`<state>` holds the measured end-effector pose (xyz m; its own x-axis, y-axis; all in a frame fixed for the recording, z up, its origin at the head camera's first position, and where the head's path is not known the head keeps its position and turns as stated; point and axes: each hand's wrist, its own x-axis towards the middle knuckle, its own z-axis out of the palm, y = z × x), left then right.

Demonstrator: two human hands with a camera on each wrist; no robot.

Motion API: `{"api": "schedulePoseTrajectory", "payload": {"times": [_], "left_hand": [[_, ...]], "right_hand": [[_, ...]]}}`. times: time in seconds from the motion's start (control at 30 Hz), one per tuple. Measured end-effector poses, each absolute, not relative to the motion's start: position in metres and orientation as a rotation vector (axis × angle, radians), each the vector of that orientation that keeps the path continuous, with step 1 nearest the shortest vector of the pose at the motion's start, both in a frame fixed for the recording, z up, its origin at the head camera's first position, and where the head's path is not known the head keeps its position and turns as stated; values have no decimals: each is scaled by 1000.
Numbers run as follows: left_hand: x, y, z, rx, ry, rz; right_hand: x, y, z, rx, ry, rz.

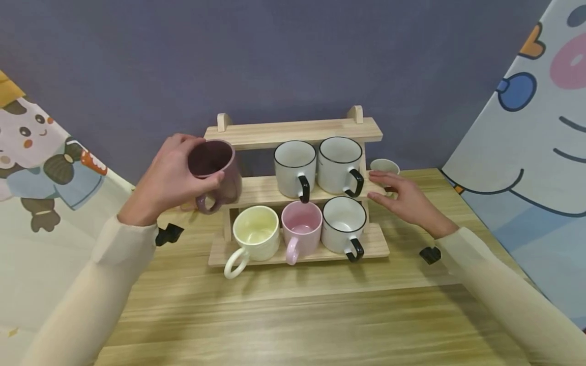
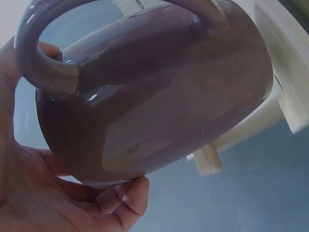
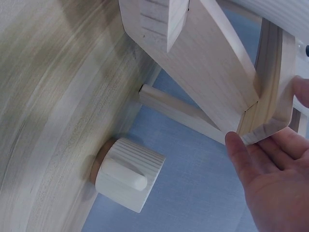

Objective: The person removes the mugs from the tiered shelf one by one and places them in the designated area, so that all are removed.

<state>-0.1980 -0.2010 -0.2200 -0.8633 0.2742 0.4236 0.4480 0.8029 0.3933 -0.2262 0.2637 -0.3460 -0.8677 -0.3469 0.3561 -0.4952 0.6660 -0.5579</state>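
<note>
In the head view my left hand [image 1: 167,175] grips a purple mug [image 1: 232,178] at its rim, at the left end of the wooden rack's middle shelf. The left wrist view shows the glossy mug [image 2: 164,101] close up, its handle towards the camera and fingers along the rim. My right hand [image 1: 407,202] holds the right end of the middle shelf of the wooden rack [image 1: 293,132], fingers and thumb at its edges. Beside it on that shelf stand two white mugs with black rims and handles, one [image 1: 295,175] left of the other [image 1: 338,170].
Along the bottom shelf stand a pale yellow mug [image 1: 258,239], a pink mug [image 1: 303,231] and a black-rimmed white mug [image 1: 341,226]. A ribbed white cup [image 3: 133,174] with a handle is behind the rack's right side. A blue-grey curtain [image 1: 293,61] hangs behind the wooden table [image 1: 293,325].
</note>
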Motion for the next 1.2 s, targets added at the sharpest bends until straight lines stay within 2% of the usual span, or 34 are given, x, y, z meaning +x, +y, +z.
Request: {"api": "schedulePoseTrajectory", "payload": {"times": [0.73,1.2], "left_hand": [[-169,-273,-249,-470,-2602,-624],[-186,-295,-297,-488,-2699,-539]], "right_hand": [[-230,265,-351,651,-2676,978],[-230,264,-350,655,-2669,981]]}}
